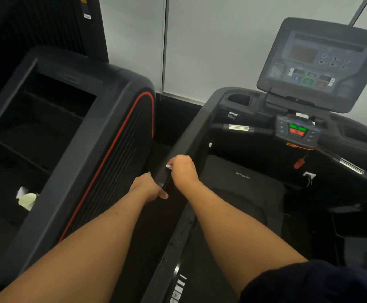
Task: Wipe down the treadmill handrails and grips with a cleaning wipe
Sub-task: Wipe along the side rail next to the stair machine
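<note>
White wipe [168, 166] pinched in right grip [183, 169], fingers curled over dark treadmill handrail [183, 143]; left grip [148, 186] closed round handrail's near end, just behind right

Narrow gap ran between handrail [186, 136] and neighbouring machine [117, 136] on left; right of it, deck [239, 191] was open.

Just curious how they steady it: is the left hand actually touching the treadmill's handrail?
Touching. The head view shows the left hand gripping the lower end of the handrail, its thumb curled round the bar with no gap.
</note>
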`<act>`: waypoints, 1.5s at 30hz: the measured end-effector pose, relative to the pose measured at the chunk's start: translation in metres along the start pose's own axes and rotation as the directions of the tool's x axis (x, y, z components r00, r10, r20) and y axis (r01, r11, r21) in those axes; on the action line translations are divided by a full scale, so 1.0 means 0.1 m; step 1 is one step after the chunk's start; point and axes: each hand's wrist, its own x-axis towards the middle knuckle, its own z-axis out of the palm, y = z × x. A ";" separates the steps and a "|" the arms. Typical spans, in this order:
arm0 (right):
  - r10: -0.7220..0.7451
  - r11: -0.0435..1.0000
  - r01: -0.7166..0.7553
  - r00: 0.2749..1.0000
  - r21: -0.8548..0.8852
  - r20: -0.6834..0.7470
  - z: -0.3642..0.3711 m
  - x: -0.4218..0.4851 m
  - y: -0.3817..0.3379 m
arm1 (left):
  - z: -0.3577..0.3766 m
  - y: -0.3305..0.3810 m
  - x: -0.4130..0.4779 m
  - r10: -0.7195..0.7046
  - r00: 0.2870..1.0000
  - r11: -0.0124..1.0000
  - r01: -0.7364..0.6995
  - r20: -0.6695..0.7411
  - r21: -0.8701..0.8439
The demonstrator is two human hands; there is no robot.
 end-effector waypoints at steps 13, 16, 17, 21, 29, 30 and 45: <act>-0.105 0.993 0.097 0.981 -0.060 -0.160 0.03 -0.18 -0.01 | 0.01 0.01 -0.01 0.006 1.000 1.000 -0.006 -0.017 0.020; -0.165 0.984 0.157 0.981 -0.089 -0.098 0.22 -0.32 -0.07 | 0.02 -0.03 -0.02 0.037 0.999 0.999 -0.038 -0.031 -0.036; -0.183 0.978 0.175 0.981 -0.112 -0.066 0.24 -0.34 -0.12 | 0.02 -0.04 -0.02 0.049 0.998 0.997 -0.052 -0.050 -0.063; 0.014 0.997 -0.024 0.991 0.075 0.130 0.10 -0.21 -0.20 | 0.04 -0.08 -0.06 0.084 0.996 0.994 -0.087 -0.040 -0.072; -0.181 0.974 0.193 0.978 -0.119 0.104 0.28 -0.40 -0.27 | 0.04 -0.11 -0.10 0.068 0.994 0.982 -0.082 -0.084 -0.170; -0.207 0.972 0.215 0.975 -0.093 0.083 0.29 -0.41 -0.25 | 0.03 -0.11 -0.12 0.062 0.995 0.979 -0.075 -0.073 -0.189; -0.446 0.894 0.434 0.832 -0.112 -0.331 0.58 -0.82 -0.02 | -0.07 -0.25 -0.36 -0.066 0.980 0.228 0.196 0.186 -0.954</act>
